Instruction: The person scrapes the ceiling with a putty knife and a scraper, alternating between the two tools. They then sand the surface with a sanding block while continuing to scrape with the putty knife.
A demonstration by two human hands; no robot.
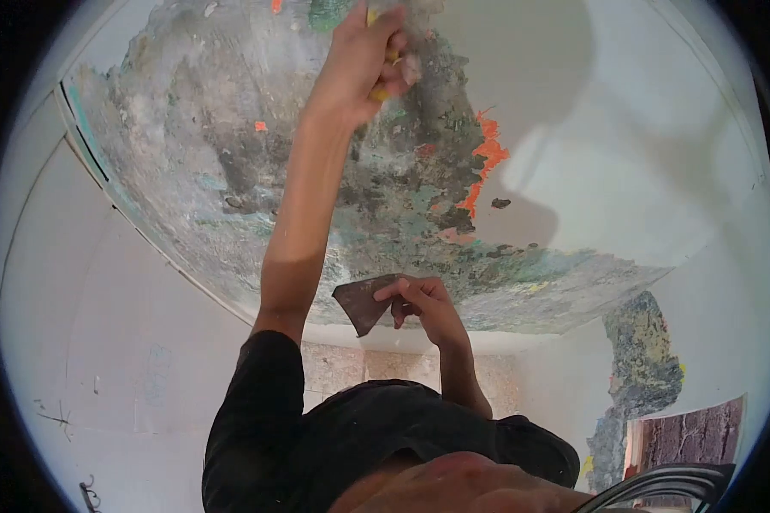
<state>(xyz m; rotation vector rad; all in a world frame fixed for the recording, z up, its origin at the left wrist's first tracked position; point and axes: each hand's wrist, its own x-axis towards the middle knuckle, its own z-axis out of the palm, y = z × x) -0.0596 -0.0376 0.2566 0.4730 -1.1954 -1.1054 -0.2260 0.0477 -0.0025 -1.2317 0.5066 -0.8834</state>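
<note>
My left hand (pixel 364 56) is raised to the ceiling and closed around a yellow-handled tool (pixel 383 90), pressed against a scraped patch of ceiling (pixel 257 154) where grey, green and orange layers show. My right hand (pixel 423 303) is lower, near the middle of the view. It pinches a dark, flat scraper blade (pixel 364 301) by its edge, clear of the ceiling. Black sleeves cover both of my upper arms.
Smooth white paint (pixel 624 154) covers the right part of the ceiling, with an orange flaking edge (pixel 488 154) at its border. A white wall (pixel 103 342) is at the left. More peeled wall (pixel 646 359) and a brick-coloured opening (pixel 693 436) are at lower right.
</note>
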